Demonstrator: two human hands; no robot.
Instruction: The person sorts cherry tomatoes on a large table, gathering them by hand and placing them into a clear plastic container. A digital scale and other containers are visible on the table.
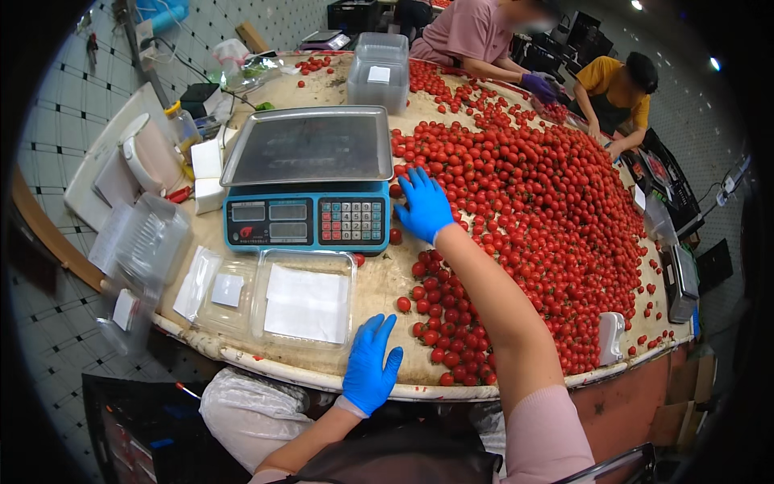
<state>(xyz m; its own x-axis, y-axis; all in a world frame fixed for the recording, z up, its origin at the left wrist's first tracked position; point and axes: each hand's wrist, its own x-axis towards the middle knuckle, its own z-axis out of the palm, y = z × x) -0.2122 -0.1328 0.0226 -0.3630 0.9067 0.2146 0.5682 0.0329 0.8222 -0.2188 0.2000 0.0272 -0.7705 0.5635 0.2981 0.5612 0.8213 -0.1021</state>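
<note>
My right hand (pixel 425 206), in a blue glove, reaches to the near left edge of a heap of cherry tomatoes (pixel 526 199). Its fingers are spread beside the right edge of a blue digital scale (pixel 306 219), with a few tomatoes around them. Whether the fingertips touch any tomato is hard to tell. My left hand (pixel 370 366), gloved the same way, hovers at or rests near the table's front edge, thumb apart and nothing in it. Just beyond it lies an open clear plastic tray (pixel 259 302) with a white paper sheet (pixel 306 304) inside. The scale's metal pan (pixel 311 145) bears nothing.
Stacked clear containers (pixel 379 72) stand behind the scale. A clear lid (pixel 233 296) and more plastic boxes (pixel 148 242) lie left. Two co-workers, one in a pink shirt (pixel 462 30) and one in yellow (pixel 604 78), lean over the far side. A white plastic piece (pixel 611 339) stands at right.
</note>
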